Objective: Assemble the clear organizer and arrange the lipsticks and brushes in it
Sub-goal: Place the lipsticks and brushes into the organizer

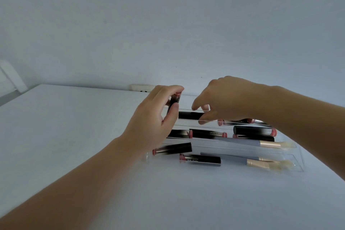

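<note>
I see open counter (74, 136) left and front of the clear organizer (298, 162); both hands (149, 123) (227, 99) crowd its far rows, lipsticks (199, 159) and brushes (248, 162) block the near ones.
</note>
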A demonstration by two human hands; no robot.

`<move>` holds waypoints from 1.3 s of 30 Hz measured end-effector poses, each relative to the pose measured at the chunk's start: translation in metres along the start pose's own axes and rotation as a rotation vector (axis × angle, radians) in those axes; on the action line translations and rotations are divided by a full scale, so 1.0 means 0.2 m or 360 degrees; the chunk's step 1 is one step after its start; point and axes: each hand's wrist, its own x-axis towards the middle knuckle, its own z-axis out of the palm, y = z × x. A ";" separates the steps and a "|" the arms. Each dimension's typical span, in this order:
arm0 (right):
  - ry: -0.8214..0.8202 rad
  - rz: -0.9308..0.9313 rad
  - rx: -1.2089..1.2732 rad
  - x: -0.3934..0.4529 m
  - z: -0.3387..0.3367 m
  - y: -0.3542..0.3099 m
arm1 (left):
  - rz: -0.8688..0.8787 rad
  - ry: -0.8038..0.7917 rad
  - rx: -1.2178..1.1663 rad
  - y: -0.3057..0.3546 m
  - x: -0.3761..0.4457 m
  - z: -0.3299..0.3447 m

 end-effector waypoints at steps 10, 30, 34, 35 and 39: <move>-0.0113 -0.0091 -0.0252 0.05 -0.13 -0.09 | -0.0343 -0.0035 -0.0350 0.02 0.00 0.01; 0.0440 0.0251 0.1571 -0.03 -0.01 -0.04 | -0.0406 -0.0183 -0.0744 -0.04 0.00 -0.07; 0.0542 0.0319 0.1658 0.00 0.03 -0.09 | -0.0421 -0.0170 -0.0767 -0.05 0.00 -0.06; 0.0571 0.0331 0.1651 0.01 0.03 -0.10 | -0.0421 -0.0168 -0.0758 -0.05 0.01 -0.06; 0.0660 0.0353 0.1522 0.01 0.03 -0.16 | -0.0439 -0.0190 -0.0691 -0.07 0.01 -0.08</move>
